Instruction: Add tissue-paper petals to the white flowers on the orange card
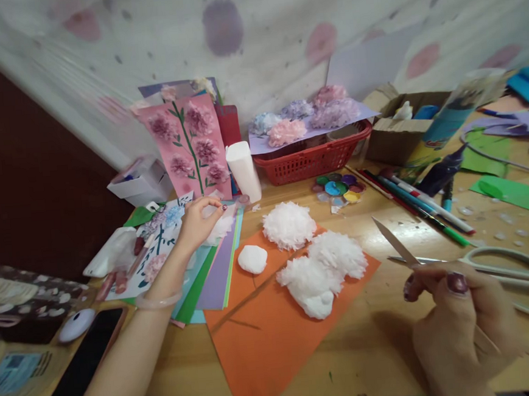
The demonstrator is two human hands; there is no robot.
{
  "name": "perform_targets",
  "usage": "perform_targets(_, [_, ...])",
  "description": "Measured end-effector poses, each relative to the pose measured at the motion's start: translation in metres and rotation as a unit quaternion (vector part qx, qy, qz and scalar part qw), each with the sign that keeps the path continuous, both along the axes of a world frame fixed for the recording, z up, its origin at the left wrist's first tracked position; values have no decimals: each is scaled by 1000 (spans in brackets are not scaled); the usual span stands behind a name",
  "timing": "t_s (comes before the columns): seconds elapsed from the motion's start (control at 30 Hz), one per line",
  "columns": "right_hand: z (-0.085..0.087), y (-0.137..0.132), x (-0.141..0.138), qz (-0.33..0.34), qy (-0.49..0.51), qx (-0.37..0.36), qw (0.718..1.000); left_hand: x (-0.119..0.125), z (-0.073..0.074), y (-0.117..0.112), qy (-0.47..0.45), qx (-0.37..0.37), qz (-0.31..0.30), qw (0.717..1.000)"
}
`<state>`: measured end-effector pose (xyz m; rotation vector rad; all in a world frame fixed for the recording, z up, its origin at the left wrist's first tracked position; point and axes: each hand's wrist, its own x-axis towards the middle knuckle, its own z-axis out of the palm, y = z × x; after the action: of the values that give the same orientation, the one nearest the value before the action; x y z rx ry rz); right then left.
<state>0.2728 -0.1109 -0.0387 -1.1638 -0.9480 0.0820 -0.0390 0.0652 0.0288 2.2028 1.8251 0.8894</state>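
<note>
My left hand reaches out over a stack of coloured paper sheets and pinches a piece of white tissue at its top. My right hand is near the front right of the table, fingers closed on the blades of pale green scissors, whose points stick up to the left. Between the hands lies an orange sheet with three fluffy white tissue flowers and a small white pad on it.
A pink card with paper flowers leans on the wall beside a white cup and a red basket. A paint palette, pens, a cardboard box and green paper lie right. A phone lies front left.
</note>
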Motion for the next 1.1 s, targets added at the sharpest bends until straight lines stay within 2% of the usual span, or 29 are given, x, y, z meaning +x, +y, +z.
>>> perform_targets(0.13, [6, -1, -3, 26, 56, 30, 998, 3, 11, -37, -77, 1, -14, 997])
perform_targets(0.23, [12, -6, -9, 91, 116, 57, 988, 10, 16, -75, -122, -16, -37, 992])
perform_targets(0.33, [14, -14, -17, 152, 105, 14, 983, 17, 15, -110, -144, -63, -80, 984])
perform_targets(0.5, [13, -21, -27, 198, 34, -57, 978, 27, 1, -147, -102, -137, -218, 961])
perform_targets(0.63, [13, -19, -31, 176, -1, -105, 979, 36, -9, -158, -95, -159, -275, 943])
perform_targets(0.77, [14, -18, -34, 141, -17, -133, 981, 48, -11, -158, -93, -162, -312, 932])
perform_targets(0.93, [13, -19, -34, 116, -2, -136, 984, 64, -11, -148, -60, -155, -330, 929])
perform_targets(1.1, [12, -19, -33, 126, 15, -133, 983, 82, -13, -131, -6, -129, -327, 936])
